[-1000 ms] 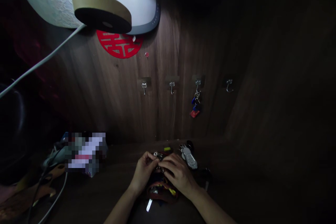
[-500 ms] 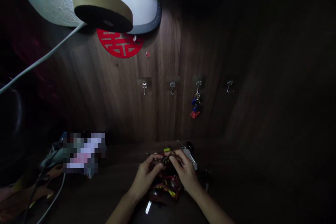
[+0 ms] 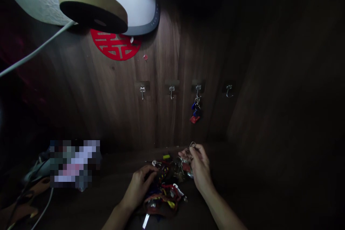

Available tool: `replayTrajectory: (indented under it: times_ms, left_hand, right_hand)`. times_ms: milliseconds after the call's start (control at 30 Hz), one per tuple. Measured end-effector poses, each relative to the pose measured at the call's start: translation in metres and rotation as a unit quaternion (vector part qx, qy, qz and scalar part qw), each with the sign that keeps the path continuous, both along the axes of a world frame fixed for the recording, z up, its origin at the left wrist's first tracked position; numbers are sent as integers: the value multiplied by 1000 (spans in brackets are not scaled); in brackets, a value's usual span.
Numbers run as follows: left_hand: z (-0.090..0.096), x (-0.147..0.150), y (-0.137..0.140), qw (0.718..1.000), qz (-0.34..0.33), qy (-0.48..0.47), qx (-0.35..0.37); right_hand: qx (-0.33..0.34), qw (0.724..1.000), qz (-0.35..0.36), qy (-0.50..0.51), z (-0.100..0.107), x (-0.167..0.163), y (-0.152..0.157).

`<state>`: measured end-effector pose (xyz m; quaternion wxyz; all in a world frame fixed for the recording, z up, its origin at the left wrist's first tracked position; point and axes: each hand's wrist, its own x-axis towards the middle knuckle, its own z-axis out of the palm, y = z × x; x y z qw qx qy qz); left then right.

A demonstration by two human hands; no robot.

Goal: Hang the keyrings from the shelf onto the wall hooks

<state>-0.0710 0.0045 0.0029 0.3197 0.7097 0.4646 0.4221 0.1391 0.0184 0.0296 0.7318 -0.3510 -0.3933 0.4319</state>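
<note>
My right hand (image 3: 201,167) is closed round a bunch of keys (image 3: 185,158), with a metal ring sticking up above the fingertips and several keys hanging below. A red tag (image 3: 185,167) dangles beside the palm. My left hand (image 3: 138,187) has its fingers curled at the edge of a dark strap with yellow dots (image 3: 163,175) and seems to grip it; shadow hides part of the fingertips. Between and below the hands lies a tangled pile of red and yellow cords (image 3: 164,199), with a white clip (image 3: 178,190) and a bright metal strip (image 3: 146,221).
Metal hooks (image 3: 171,91) line the wooden wall, and keys with a red tag (image 3: 194,118) hang from one. A lamp (image 3: 91,7), a cap (image 3: 132,10) and a red paper cut-out (image 3: 118,48) are above. Cables and a blurred-out box (image 3: 75,165) stand at left.
My hands have parted: the right moved up and right with the bunch of keys, the left moved slightly down and left. The whole view has shifted a little to the right.
</note>
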Motion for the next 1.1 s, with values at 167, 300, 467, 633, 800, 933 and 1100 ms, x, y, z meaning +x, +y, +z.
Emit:
replayTrajectory:
  times_ms: [167, 300, 467, 633, 800, 933, 1100]
  left_hand:
    - [1, -6, 4, 1000, 27, 9, 2]
    - [-1, -9, 7, 999, 37, 24, 12]
    - [-2, -8, 8, 998, 49, 44, 4]
    - [0, -8, 9, 996, 75, 56, -5]
    - [6, -8, 8, 992, 101, 70, -10]
    - [8, -8, 9, 991, 120, 63, -12]
    - [8, -6, 11, 989, 131, 65, -22]
  right_hand:
    - [-13, 999, -34, -8, 13, 10, 3]
    - [-8, 996, -83, -21, 36, 28, 14]
    - [47, 992, -106, -40, 79, 52, 35]
    - [88, 988, -97, -77, 116, 65, 54]
    - [108, 985, -85, -109, 138, 75, 74]
    - [104, 981, -83, -144, 147, 85, 89]
    - [91, 983, -60, -147, 141, 95, 100]
